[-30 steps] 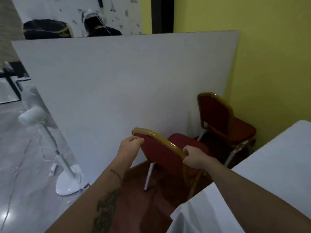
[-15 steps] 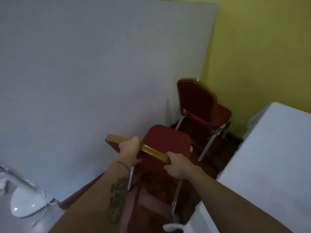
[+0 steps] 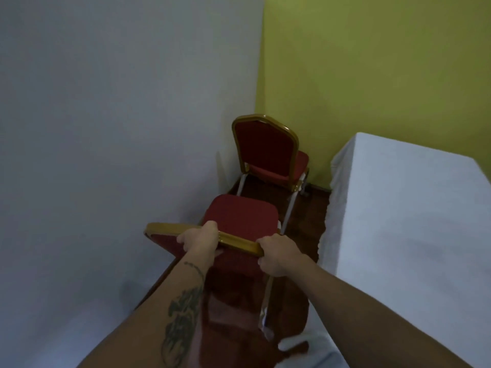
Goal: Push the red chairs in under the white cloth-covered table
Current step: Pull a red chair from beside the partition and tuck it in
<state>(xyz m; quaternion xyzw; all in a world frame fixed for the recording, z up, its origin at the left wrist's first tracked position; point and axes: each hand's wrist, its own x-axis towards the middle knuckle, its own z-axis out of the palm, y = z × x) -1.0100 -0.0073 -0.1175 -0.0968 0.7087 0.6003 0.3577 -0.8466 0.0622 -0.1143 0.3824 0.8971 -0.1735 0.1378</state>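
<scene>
A red chair with a gold frame (image 3: 240, 216) stands right in front of me, its seat facing away. My left hand (image 3: 200, 239) grips the top rail of its backrest near the middle, and my right hand (image 3: 276, 254) grips the rail's right corner. A second red chair (image 3: 267, 152) stands farther off in the corner, its back toward me. The white cloth-covered table (image 3: 409, 221) fills the right side, its edge just right of the near chair.
A large white panel (image 3: 119, 128) leans close along the left. A yellow wall (image 3: 372, 62) closes the far side. Dark red-brown floor (image 3: 305, 208) shows in the narrow lane between panel and table.
The view has dropped and swung right, so the fan and the room behind the panel are out of sight. The held chair has turned so that its seat points toward the far chair. Both hands keep their grip.
</scene>
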